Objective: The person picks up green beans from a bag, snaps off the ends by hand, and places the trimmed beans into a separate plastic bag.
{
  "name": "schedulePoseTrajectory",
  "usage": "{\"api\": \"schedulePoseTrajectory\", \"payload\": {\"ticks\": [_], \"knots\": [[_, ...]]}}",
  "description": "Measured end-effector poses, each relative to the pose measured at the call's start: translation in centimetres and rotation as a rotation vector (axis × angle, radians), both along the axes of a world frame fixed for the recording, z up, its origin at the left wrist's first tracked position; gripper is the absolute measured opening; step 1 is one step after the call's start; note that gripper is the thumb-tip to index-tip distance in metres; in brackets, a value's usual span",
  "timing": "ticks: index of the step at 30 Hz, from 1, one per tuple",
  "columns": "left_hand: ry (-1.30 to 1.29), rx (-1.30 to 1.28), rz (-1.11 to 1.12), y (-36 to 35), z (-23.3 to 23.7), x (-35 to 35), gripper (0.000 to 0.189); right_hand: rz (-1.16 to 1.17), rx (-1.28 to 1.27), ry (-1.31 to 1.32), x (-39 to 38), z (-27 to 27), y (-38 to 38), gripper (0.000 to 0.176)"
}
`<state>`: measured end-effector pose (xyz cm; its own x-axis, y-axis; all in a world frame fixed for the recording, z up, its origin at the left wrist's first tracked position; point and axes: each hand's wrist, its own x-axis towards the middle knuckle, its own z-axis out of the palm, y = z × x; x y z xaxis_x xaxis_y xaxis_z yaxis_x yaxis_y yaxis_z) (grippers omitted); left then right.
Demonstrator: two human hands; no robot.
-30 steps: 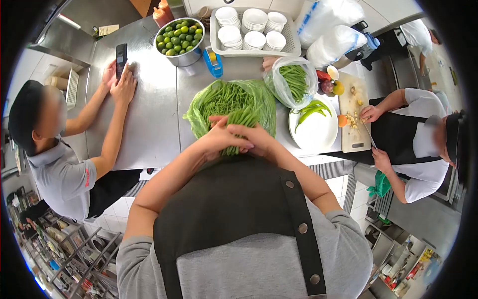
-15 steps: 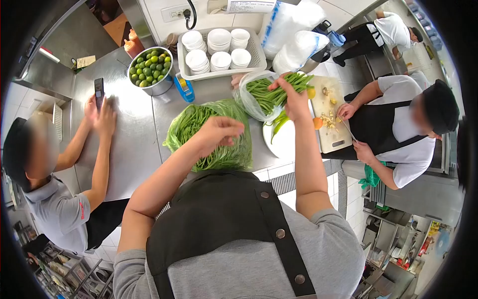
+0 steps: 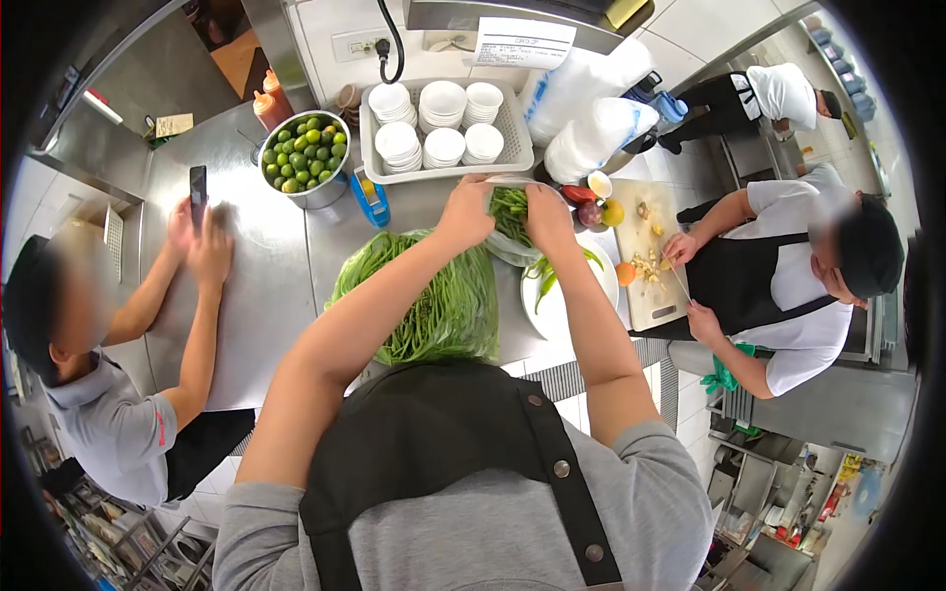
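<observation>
A small clear plastic bag of green beans (image 3: 510, 215) sits on the steel counter (image 3: 266, 286) behind a white plate. My left hand (image 3: 467, 209) grips the bag's left edge and my right hand (image 3: 547, 215) grips its right edge, both at the opening. In front of my left arm lies a large green bag of long beans (image 3: 434, 300), spread open. The white plate (image 3: 581, 295) under my right forearm carries a few green chillies (image 3: 544, 279).
A bowl of limes (image 3: 305, 153), a basket of white bowls (image 3: 441, 128) and a blue tape dispenser (image 3: 371, 192) stand behind. A person at the right cuts on a board (image 3: 655, 286) with a knife. A person at the left holds a phone (image 3: 198, 184).
My left hand left the large bean bag and reached forward to the small bag. My right hand, which carried a bunch of beans to it, now grips its edge.
</observation>
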<state>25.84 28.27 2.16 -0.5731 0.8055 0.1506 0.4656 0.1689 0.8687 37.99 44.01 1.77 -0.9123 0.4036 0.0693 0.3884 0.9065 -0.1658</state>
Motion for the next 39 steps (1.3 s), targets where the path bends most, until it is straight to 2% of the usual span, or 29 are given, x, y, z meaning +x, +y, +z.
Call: {"api": "schedulePoseTrajectory", "payload": {"ticks": [2,4,5,8,11,14,15,18,19,22,24,26,28,31,34,35,37,38,39], "knots": [[-0.009,-0.004,-0.056,-0.2,1.4,-0.5,0.059,-0.058,-0.04,-0.049,-0.3,0.6,-1.1,0.039],[0.006,0.012,-0.105,-0.1,2.9,-0.9,0.061,-0.001,-0.112,-0.012,-1.3,0.1,-1.6,0.037],[0.04,0.002,-0.091,0.0,2.9,-1.1,0.062,0.028,-0.147,0.007,-1.8,-0.2,-1.8,0.036],[0.09,-0.029,-0.08,0.3,2.9,-2.0,0.064,-0.126,-0.023,-0.046,-2.6,-0.4,-2.5,0.035],[0.029,-0.052,-0.104,-0.2,2.8,-3.1,0.063,-0.13,-0.116,-0.187,-3.4,-0.8,0.1,0.033],[0.002,-0.031,-0.122,-0.3,3.4,-3.8,0.063,-0.183,-0.031,-0.065,-3.2,-1.3,0.6,0.028],[0.015,-0.014,-0.123,-0.2,3.3,-3.8,0.063,-0.155,-0.019,-0.038,-2.9,-1.7,0.8,0.035],[-0.086,-0.006,-0.087,-0.1,3.1,-4.2,0.064,0.042,-0.44,-0.032,-1.8,1.9,1.5,0.055],[-0.142,-0.011,-0.072,0.0,2.8,-4.3,0.064,0.053,-0.561,-0.059,-1.5,1.9,2.1,0.073],[-0.172,0.048,-0.057,0.5,2.1,-4.4,0.063,0.025,-0.773,0.043,-0.4,3.7,1.5,0.067],[-0.191,0.072,-0.098,0.7,1.9,-3.7,0.064,0.022,-0.557,-0.064,-0.5,2.6,1.3,0.071],[-0.258,0.04,-0.134,0.6,2.7,-3.3,0.065,-0.023,-0.284,-0.121,-0.2,-2.9,0.7,0.072],[-0.371,-0.048,-0.159,0.2,4.2,-3.3,0.066,-0.063,-0.32,-0.161,-0.7,-4.5,0.4,0.073],[-0.532,0.047,-0.118,-0.2,3.8,-3.9,0.066,-0.082,-0.388,-0.156,-0.9,-3.7,0.6,0.07],[-0.42,-0.038,-0.127,-1.2,4.0,-3.9,0.064,-0.03,-0.314,-0.184,-1.3,-0.8,-0.2,0.063],[-0.376,-0.027,-0.133,-1.4,4.0,-3.8,0.064,-0.036,-0.157,-0.174,-1.6,2.7,-2.9,0.05],[-0.291,-0.008,-0.156,-1.7,3.9,-3.3,0.064,0.088,-0.272,-0.276,-3.4,2.2,-2.3,0.042],[-0.331,0.005,-0.152,-1.6,3.9,-3.3,0.064,0.148,-0.329,-0.33,-4.1,1.7,-1.8,0.038],[-0.372,0.018,-0.146,-1.4,3.8,-3.3,0.064,0.239,-0.263,-0.215,-4.1,0.5,-1.3,0.034]]}}
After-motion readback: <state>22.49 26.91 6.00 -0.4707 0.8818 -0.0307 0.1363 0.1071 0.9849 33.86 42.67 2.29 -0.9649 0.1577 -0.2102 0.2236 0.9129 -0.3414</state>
